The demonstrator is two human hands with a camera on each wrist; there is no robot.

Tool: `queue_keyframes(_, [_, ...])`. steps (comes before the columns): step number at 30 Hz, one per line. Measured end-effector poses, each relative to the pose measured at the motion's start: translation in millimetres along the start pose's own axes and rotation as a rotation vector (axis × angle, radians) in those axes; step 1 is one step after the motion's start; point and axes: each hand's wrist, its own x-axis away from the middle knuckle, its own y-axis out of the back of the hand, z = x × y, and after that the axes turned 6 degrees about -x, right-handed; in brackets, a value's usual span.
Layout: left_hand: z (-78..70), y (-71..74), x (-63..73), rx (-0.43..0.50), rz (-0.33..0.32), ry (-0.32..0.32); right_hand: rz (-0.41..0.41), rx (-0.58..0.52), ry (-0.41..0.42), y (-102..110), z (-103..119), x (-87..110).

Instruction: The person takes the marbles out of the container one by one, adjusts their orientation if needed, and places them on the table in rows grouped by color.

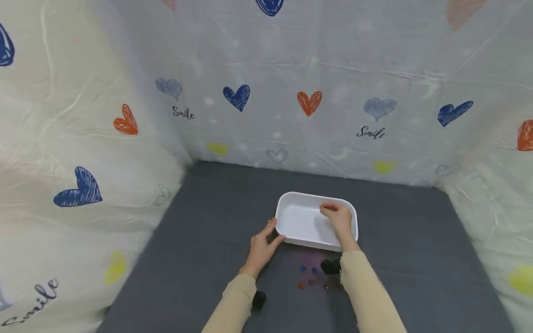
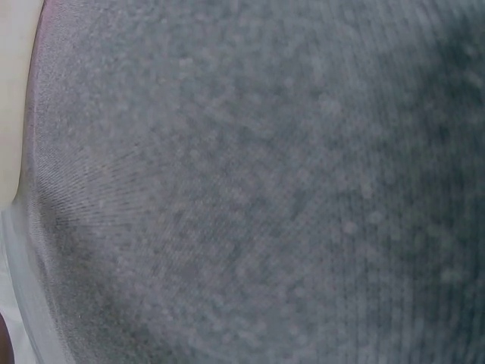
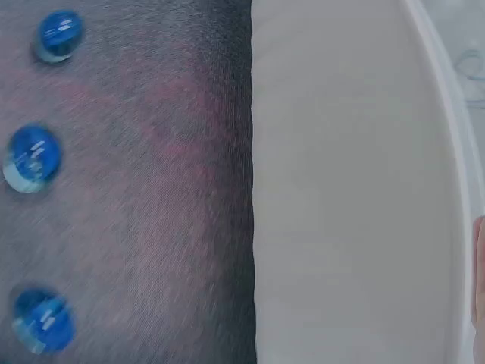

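Observation:
A white rectangular tray (image 1: 300, 217) lies on the dark grey cloth. My left hand (image 1: 261, 249) holds its near left corner, the fingers along the left side and the thumb at the front. Above the inside of the tray is my right hand (image 1: 338, 218), its fingertips together on a small reddish marble (image 1: 322, 207), mostly covered by them. In front of the tray, blue marbles (image 1: 314, 270) and orange marbles (image 1: 300, 285) rest on the cloth. The right wrist view shows blue glass marbles (image 3: 34, 158) beside the tray's white outer wall (image 3: 352, 182).
Dark grey cloth (image 1: 233, 203) covers the table. White sheets printed with hearts (image 1: 308, 103) hang behind and at both sides. A black device sits at each wrist, and the right one (image 1: 331, 266) hangs close to the marbles. Grey cloth (image 2: 242, 182) fills most of the left wrist view.

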Motion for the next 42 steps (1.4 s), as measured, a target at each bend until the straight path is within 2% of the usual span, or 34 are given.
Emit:
queue_keyframes(7, [0.8, -1.0, -3.0, -0.026, -0.010, 0.002, -0.025, -0.104, 0.067, 35.1, 1.4, 27.7])
queue_keyframes(10, [0.9, -3.0, -3.8, -0.037, -0.013, -0.003, -0.018, -0.154, 0.114, 53.0, -7.7, 39.7])
queue_keyframes(13, [1.4, -5.0, -3.7, -0.036, -0.007, -0.007, -0.014, -0.195, 0.174, 70.8, -45.1, 38.7])
queue_keyframes(16, [2.4, -4.6, -3.2, -0.037, -0.007, -0.003, -0.023, -0.213, 0.187, 84.1, -87.6, 33.6])
queue_keyframes(17, [2.7, -4.5, -3.1, -0.039, -0.008, -0.003, -0.027, -0.219, 0.185, 87.8, -98.5, 34.0])
queue_keyframes(18, [2.7, -4.4, -3.1, -0.042, -0.010, -0.002, -0.001, -0.256, 0.186, 91.6, -96.4, 41.2])
queue_keyframes(21, [2.0, -3.8, -3.6, -0.049, -0.014, -0.006, 0.003, -0.257, 0.130, 99.6, -96.7, 59.9])
queue_keyframes(24, [0.3, -3.4, -4.9, -0.048, -0.015, -0.011, 0.025, -0.253, 0.064, 105.3, -79.7, 86.9])
queue_keyframes(25, [-0.2, -3.4, -5.3, -0.046, -0.015, -0.012, 0.008, -0.224, 0.028, 106.1, -81.6, 90.9])
queue_keyframes(29, [-1.0, -3.6, -6.9, -0.043, -0.016, -0.011, 0.021, -0.239, -0.070, 110.6, -67.1, 117.0])
queue_keyframes(33, [-0.2, -3.6, -7.9, -0.045, -0.016, -0.006, 0.047, -0.215, -0.154, 114.0, -76.3, 129.8])
queue_keyframes(38, [0.0, -3.5, -7.7, -0.047, -0.021, -0.012, 0.059, -0.146, -0.173, 110.5, -91.3, 139.4])
queue_keyframes(42, [-0.1, -3.9, -6.2, -0.047, -0.015, -0.015, 0.041, -0.039, -0.148, 106.4, -96.9, 146.0])
